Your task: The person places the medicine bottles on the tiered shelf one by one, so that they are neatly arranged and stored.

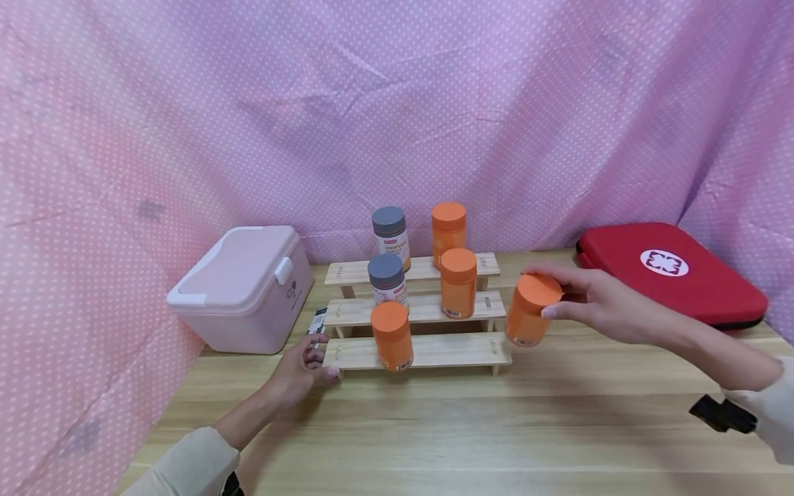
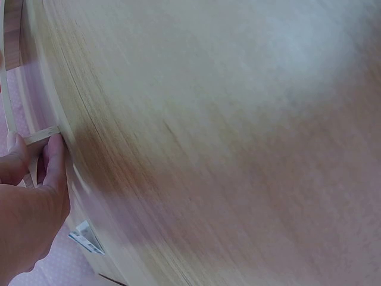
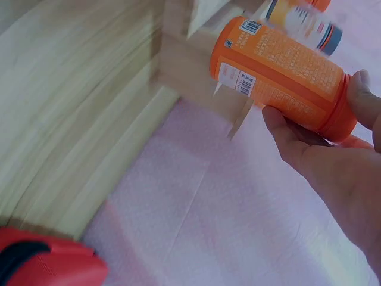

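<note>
My right hand (image 1: 595,303) grips an orange bottle (image 3: 277,74) around its orange cap, just off the right end of a three-step wooden rack (image 1: 455,350). The bottle is slightly tilted in the head view. At the rack's lowest step, my left hand (image 1: 298,372) pinches the left end between thumb and fingers. One orange bottle (image 1: 393,341) stands on that step, left of its middle. The middle step bears a grey-capped bottle (image 1: 387,279) and an orange bottle (image 1: 458,286). Another grey-capped bottle (image 1: 392,238) and orange bottle (image 1: 448,231) stand on the top step.
To the left sits a pale pink lidded box (image 1: 248,289), with a small printed packet (image 1: 318,324) between it and the rack. A red zipped case (image 1: 670,275) with a white emblem lies at the right, behind my right forearm. Polka-dot cloth (image 1: 397,103) hangs behind the wooden table (image 1: 434,441).
</note>
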A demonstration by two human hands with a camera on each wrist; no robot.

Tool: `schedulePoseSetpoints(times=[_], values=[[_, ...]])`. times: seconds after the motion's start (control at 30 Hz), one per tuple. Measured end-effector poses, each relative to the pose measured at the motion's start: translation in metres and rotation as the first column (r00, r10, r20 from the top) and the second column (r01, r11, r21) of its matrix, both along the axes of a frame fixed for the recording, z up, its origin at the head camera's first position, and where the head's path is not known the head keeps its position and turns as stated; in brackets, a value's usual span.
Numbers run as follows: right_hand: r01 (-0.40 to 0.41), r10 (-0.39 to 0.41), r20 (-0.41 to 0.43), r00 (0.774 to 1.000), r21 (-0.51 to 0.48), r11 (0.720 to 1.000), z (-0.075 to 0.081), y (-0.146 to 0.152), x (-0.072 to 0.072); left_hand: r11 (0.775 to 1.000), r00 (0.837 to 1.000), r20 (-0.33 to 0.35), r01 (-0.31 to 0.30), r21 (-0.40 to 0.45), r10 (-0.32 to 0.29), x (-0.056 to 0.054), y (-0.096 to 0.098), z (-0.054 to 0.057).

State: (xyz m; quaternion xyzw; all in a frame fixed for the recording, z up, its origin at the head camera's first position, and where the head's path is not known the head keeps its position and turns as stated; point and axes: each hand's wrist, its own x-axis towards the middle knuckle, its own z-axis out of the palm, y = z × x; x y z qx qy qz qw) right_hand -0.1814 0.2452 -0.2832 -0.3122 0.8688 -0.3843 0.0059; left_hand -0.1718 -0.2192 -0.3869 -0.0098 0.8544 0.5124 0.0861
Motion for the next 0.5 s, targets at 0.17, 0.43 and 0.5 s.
schedulePoseSetpoints(times=[0.17,0.43,0.5], values=[[-0.123,0.135,0.096,0.986,-0.121,0.985,-0.004,-0.023,0.001,1.000,1.000,0.000,-0.003,-0.013,0.003,0.000,0.000,0.002],[-0.116,0.132,0.107,0.985,-0.137,0.984,-0.014,-0.062,-0.002,1.000,1.000,-0.009,0.006,-0.009,-0.006,0.000,0.000,0.002],[-0.102,0.119,0.118,0.986,-0.141,0.985,-0.019,-0.070,-0.002,1.000,1.000,-0.006,0.004,-0.006,-0.004,0.000,0.000,0.002]])
